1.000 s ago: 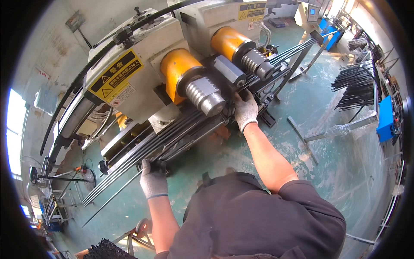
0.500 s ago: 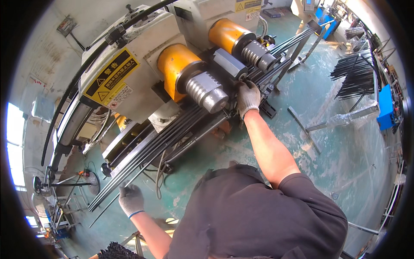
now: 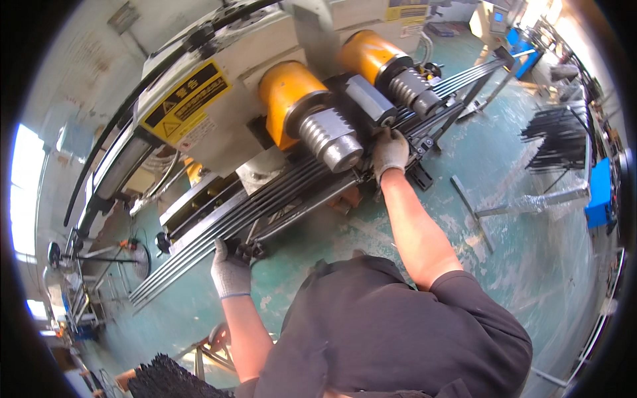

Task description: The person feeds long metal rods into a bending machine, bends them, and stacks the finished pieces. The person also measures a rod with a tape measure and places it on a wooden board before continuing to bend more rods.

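The left hand (image 3: 231, 270), out toward the free ends of the grey rods (image 3: 176, 268) 0.5 s ago, has returned to beside the dark fitting (image 3: 251, 251). The rods' ends now sit close together, where 1 rod had jutted out below the others.

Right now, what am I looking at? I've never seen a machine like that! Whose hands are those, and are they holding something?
The picture comes from a camera worn on the head of the person, looking down. Its wide lens makes straight things look bent. The big pale machine has two orange cylinders with ribbed metal ends. Long, thin rods lie side by side along it. Both hands belong to that person and wear pale gloves. The left hand is beside the rods; the right hand reaches in below a metal block. I can't tell whether either grips anything.
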`<state>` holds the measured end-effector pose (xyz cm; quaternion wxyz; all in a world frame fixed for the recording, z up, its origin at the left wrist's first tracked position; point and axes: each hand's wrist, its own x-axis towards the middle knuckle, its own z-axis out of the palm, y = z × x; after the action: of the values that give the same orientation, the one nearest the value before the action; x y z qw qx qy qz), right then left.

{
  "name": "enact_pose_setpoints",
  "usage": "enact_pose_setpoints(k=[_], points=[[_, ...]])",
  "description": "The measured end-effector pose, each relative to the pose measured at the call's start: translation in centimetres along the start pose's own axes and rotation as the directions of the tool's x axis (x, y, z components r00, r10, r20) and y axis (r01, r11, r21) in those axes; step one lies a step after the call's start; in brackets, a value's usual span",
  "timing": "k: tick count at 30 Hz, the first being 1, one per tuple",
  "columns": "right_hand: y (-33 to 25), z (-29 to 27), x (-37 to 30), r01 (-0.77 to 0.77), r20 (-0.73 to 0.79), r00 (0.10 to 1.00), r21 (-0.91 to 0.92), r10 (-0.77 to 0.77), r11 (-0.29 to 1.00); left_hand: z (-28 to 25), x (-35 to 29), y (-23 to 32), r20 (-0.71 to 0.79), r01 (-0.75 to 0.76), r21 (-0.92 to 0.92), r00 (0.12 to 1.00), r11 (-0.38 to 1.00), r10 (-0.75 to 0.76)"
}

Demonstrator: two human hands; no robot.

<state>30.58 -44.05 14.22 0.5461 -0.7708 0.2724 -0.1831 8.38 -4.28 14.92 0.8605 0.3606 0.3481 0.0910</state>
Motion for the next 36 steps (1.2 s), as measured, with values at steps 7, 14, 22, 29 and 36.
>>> enact_pose_setpoints(k=[7, 14, 22, 29, 36], points=[[-3.4, -1.5, 0.6, -0.270, -0.030, 0.958, 0.250, 0.286, 0.930, -8.0, 1.7, 6.9, -0.032, -0.171, -0.177, 0.985, 0.969, 0.168], [-0.3, 0.5, 0.7, -0.187, 0.128, 0.980, 0.339, 0.151, 0.922, -5.2, 3.5, 0.8, -0.126, -0.175, -0.163, 0.980, 0.971, 0.156], [6.4, 0.1, 7.0, 0.334, 0.241, 0.942, -0.685, -0.231, 0.648, 1.2, 0.1, -2.6, -0.009, -0.041, -0.186, 0.999, 0.982, 0.040], [1.9, 1.5, 3.0, -0.206, -0.036, 0.973, 0.303, 0.228, 0.930, -11.4, 0.6, 5.4, -0.186, -0.247, -0.150, 0.958, 0.957, 0.218], [5.5, 0.8, 7.7, -0.124, -0.106, 0.979, 0.377, 0.176, 0.918, -26.1, 4.7, 18.5, -0.508, -0.508, -0.346, 0.808, 0.789, 0.298]])
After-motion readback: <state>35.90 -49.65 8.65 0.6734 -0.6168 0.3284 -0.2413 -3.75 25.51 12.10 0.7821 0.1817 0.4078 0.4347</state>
